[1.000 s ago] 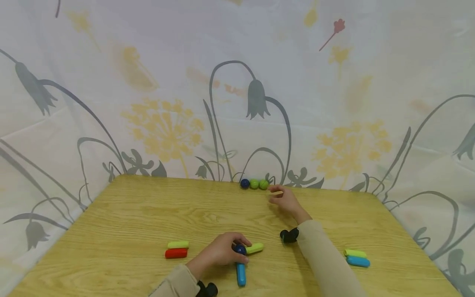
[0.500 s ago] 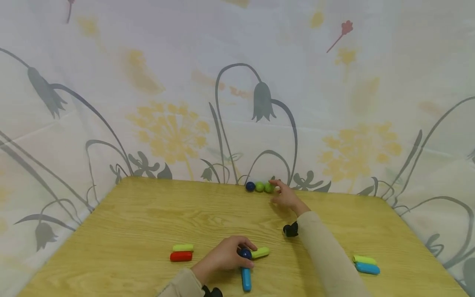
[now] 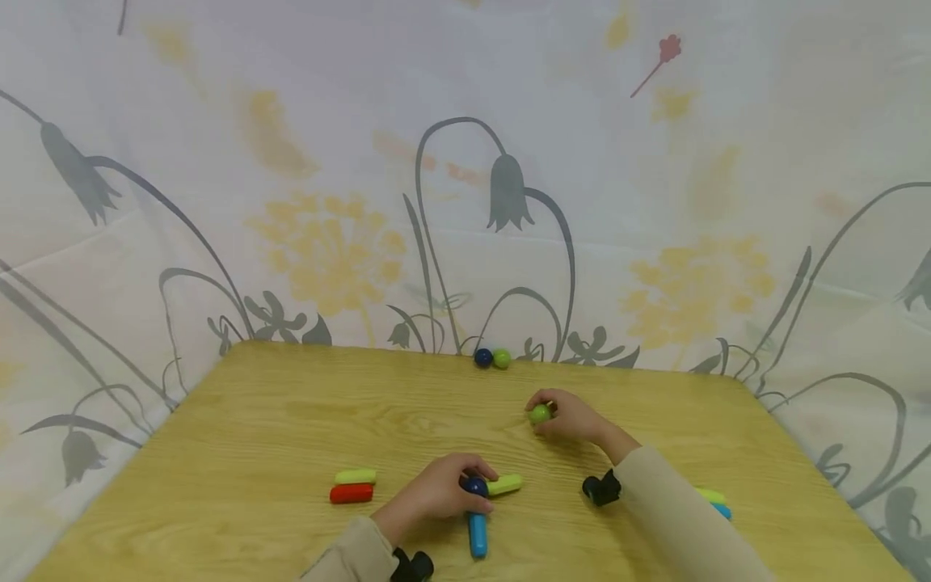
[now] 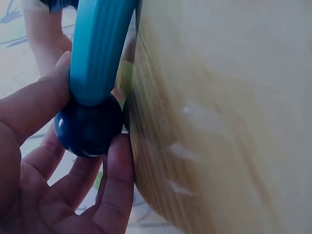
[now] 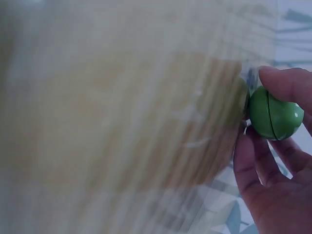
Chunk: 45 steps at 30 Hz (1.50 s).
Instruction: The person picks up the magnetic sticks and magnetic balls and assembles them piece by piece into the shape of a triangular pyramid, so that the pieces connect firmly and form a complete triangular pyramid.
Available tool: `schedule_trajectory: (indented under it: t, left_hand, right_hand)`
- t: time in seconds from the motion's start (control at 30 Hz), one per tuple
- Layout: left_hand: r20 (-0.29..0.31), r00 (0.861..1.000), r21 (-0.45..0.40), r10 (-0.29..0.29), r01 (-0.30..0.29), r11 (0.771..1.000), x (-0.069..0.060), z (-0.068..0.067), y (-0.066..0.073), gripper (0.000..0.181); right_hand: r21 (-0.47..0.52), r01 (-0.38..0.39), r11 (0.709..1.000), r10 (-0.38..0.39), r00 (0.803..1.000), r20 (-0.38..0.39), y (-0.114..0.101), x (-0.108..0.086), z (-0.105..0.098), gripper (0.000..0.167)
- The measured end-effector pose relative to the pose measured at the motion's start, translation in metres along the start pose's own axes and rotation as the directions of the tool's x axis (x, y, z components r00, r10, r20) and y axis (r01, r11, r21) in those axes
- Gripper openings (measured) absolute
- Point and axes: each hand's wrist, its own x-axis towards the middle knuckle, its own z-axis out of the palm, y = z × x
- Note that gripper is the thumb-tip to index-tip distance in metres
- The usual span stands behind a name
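Note:
My left hand [image 3: 440,487] holds a dark blue ball [image 4: 87,127] between thumb and fingers, low over the table. A blue rod [image 3: 478,535] touches that ball and points towards me. A yellow-green rod [image 3: 505,484] lies against its right side; whether it is joined on cannot be told. Further back on the right, my right hand [image 3: 570,416] grips a green ball [image 5: 276,114] with a seam round it, thumb on one side and fingers on the other.
At the table's far edge sit another dark blue ball [image 3: 483,357] and a green ball [image 3: 502,358]. A yellow-green rod [image 3: 355,477] and a red rod [image 3: 351,493] lie left. Behind my right sleeve [image 3: 680,509], a yellow-green rod [image 3: 710,495] and a blue rod [image 3: 722,510] are partly hidden.
My right hand has reached the rightmost green ball at the far edge, taken hold of it and brought it back towards me. The left hand keeps its place on the dark blue ball.

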Motion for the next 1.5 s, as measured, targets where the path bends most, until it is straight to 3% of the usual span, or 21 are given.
schedule_trajectory:
  t: [0.17, 0.47, 0.6, 0.97, 1.13, 1.33, 1.5]
  left_hand:
    - [-0.011, 1.0, 0.002, 0.011, -0.011, 1.0, -0.003, -0.005, -0.002, 0.027]
    - [-0.028, 0.999, 0.012, -0.018, 0.019, 1.0, -0.004, -0.005, -0.004, 0.037]
    - [-0.02, 1.0, 0.022, -0.009, 0.01, 1.0, -0.007, -0.006, -0.003, 0.033]
    - [-0.019, 1.0, 0.054, 0.011, -0.01, 0.998, -0.01, -0.004, 0.002, 0.026]
    - [-0.026, 1.0, 0.077, 0.016, -0.014, 0.997, -0.009, -0.003, 0.003, 0.025]
    - [-0.021, 0.999, 0.089, 0.045, -0.043, 0.995, -0.004, 0.003, 0.002, 0.018]
    - [-0.041, 0.997, 0.083, 0.065, -0.061, 0.995, -0.003, 0.006, 0.002, 0.014]
  right_hand:
    - [0.011, 0.074, 0.997, -0.074, 0.995, 0.064, -0.013, -0.019, 0.008, 0.024]
    - [0.136, 0.045, 0.99, -0.066, 0.985, 0.159, -0.034, -0.052, 0.02, 0.025]
    - [0.169, 0.029, 0.985, -0.061, 0.98, 0.187, -0.042, -0.061, 0.024, 0.025]
    - [0.175, -0.027, 0.984, 0.003, 0.991, 0.135, -0.052, -0.063, 0.034, 0.024]
    - [0.254, -0.028, 0.967, -0.022, 0.981, 0.191, -0.052, -0.064, 0.036, 0.03]
    - [0.348, -0.094, 0.933, 0.003, 0.967, 0.253, -0.05, -0.065, 0.032, 0.03]
    - [0.303, -0.091, 0.949, 0.013, 0.968, 0.251, -0.05, -0.067, 0.033, 0.026]
